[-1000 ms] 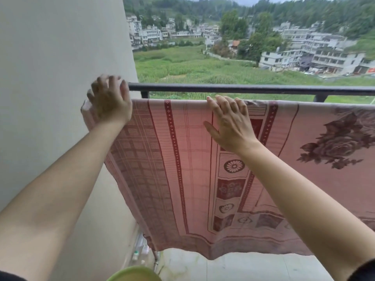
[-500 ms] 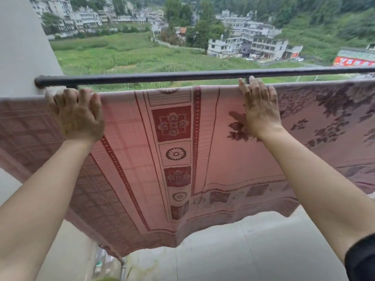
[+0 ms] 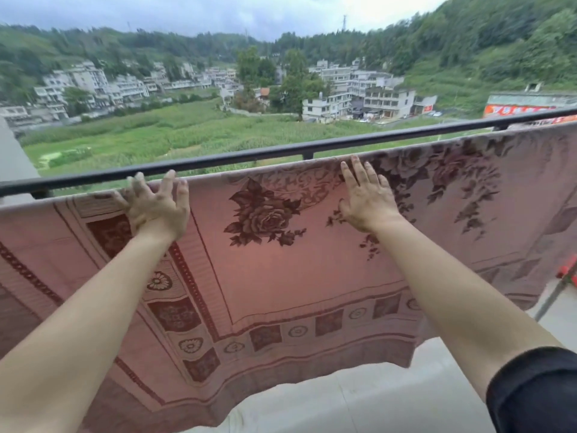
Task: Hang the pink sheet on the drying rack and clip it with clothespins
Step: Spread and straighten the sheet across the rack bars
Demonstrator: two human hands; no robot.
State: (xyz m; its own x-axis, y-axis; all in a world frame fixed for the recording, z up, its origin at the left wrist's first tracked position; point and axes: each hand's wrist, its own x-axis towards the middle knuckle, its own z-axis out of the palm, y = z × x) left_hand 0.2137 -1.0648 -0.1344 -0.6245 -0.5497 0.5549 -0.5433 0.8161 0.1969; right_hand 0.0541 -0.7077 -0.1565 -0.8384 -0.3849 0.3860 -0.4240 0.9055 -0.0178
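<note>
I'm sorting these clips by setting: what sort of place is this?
Probably an upper-floor home balcony: a black railing runs along the edge, fields and village houses lie below, and the pink sheet hangs drying just inside the railing.

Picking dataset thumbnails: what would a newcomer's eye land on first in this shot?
The pink sheet with its dark rose print fills the lower frame, hanging just in front of the black railing. The left hand, fingers spread, and the right hand, flat, rest near its top edge. Beyond lie a green field and pale buildings.
</note>
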